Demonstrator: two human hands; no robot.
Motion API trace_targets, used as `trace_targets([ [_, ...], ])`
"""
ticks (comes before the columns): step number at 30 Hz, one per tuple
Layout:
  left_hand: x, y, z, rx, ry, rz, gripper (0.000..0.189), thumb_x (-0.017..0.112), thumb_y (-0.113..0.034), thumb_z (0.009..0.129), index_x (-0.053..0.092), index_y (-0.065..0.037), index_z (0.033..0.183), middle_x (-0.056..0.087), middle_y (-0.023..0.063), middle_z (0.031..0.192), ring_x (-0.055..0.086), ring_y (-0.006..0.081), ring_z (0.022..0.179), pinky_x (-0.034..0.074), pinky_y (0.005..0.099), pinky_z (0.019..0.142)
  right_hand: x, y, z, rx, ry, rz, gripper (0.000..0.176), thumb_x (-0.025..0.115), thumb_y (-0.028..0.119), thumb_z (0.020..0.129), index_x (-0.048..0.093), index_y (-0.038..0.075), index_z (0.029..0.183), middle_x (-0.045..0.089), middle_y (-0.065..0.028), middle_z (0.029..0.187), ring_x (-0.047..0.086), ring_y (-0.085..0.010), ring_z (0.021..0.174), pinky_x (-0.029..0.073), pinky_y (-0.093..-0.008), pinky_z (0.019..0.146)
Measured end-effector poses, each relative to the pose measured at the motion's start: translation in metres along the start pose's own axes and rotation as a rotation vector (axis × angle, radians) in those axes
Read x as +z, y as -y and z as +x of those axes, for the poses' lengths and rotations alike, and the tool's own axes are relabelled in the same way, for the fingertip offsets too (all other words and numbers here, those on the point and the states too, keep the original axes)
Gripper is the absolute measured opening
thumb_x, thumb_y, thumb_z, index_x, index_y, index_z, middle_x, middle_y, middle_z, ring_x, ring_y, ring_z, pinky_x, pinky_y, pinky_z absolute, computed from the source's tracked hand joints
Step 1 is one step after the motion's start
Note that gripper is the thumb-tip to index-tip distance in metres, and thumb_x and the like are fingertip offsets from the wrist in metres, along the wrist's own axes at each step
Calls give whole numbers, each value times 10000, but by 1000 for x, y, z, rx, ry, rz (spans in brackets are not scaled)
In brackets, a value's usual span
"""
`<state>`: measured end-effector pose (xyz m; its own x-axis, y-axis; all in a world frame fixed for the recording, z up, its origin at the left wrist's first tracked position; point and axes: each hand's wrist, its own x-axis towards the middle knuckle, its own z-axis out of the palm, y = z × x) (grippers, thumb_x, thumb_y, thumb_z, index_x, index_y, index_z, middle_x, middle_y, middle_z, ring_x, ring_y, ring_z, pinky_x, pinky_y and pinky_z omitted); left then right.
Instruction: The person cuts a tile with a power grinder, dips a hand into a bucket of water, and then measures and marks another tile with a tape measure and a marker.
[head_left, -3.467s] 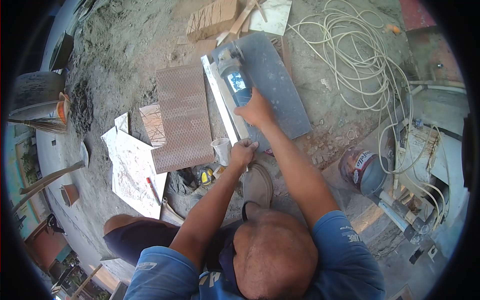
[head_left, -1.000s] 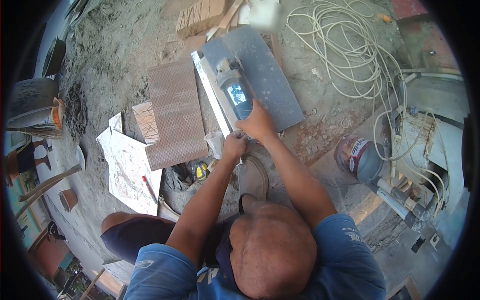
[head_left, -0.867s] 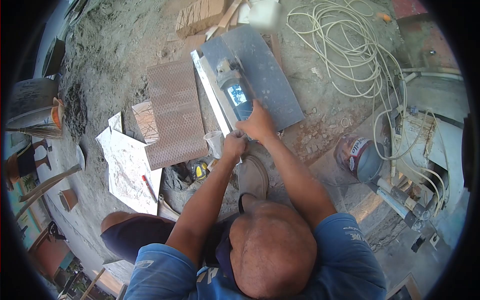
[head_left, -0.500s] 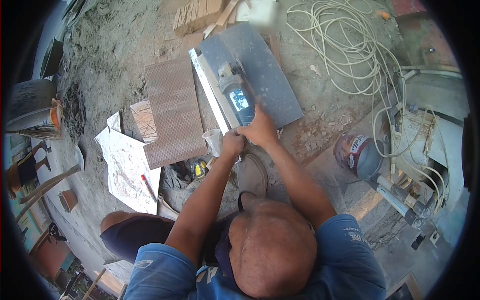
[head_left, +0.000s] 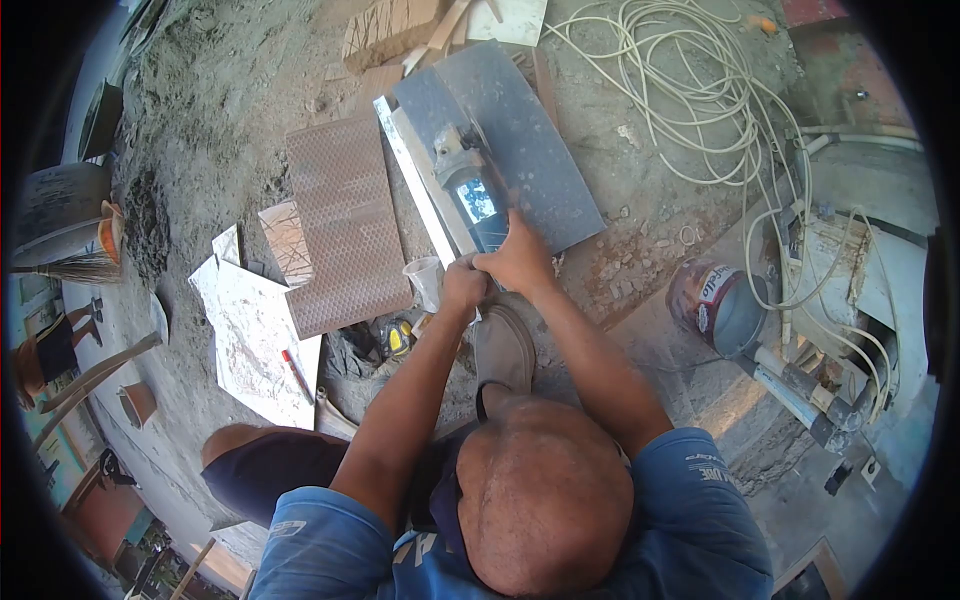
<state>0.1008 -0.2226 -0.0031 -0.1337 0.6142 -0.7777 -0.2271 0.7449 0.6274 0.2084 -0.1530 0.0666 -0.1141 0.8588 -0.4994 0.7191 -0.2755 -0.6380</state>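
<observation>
An angle grinder [head_left: 476, 200] with a blue body and grey metal head lies over a dark grey tile [head_left: 535, 150], its disc edge along the tile surface. My right hand [head_left: 520, 255] is wrapped round the rear of the body, fingers along its right side. Closed beside it, my left hand [head_left: 465, 285] grips the back end of the tool. A long light metal bar [head_left: 410, 170] runs along the tile's left edge. Just left of my left hand stands a white plastic cup [head_left: 425, 280]. My shoe [head_left: 503, 350] is right below the hands.
A brown textured tile [head_left: 348, 230] lies to the left, beside white tile pieces [head_left: 250, 330] with a red marker [head_left: 293, 368]. Near them is a yellow tape measure [head_left: 399, 338]. Coiled pale cable [head_left: 690, 100] and a paint bucket [head_left: 735, 310] sit at right.
The pale blur over the white piece at the top has cleared. The grinder and both hands stay in nearly the same place, with a slight shift of the view.
</observation>
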Motion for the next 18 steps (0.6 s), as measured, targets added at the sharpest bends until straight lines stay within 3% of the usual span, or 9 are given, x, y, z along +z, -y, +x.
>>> trace_targets([
  [2,0,0,0,-6,3,-12,120,577,-30,864,695,-22,885,597,9,669,514,102,533,392,270,472,4,-7,-2,-18,-49,24,675,769,233,613,527,-16,1192,651,-235,1090,630,-403,1038,505,-440,901],
  [18,-14,4,7,-5,145,-10,140,604,-95,914,677,-34,811,653,25,741,610,111,640,502,248,583,1,-17,-20,-5,-50,34,668,771,199,599,527,-21,1181,625,-225,1117,616,-389,1062,498,-435,900],
])
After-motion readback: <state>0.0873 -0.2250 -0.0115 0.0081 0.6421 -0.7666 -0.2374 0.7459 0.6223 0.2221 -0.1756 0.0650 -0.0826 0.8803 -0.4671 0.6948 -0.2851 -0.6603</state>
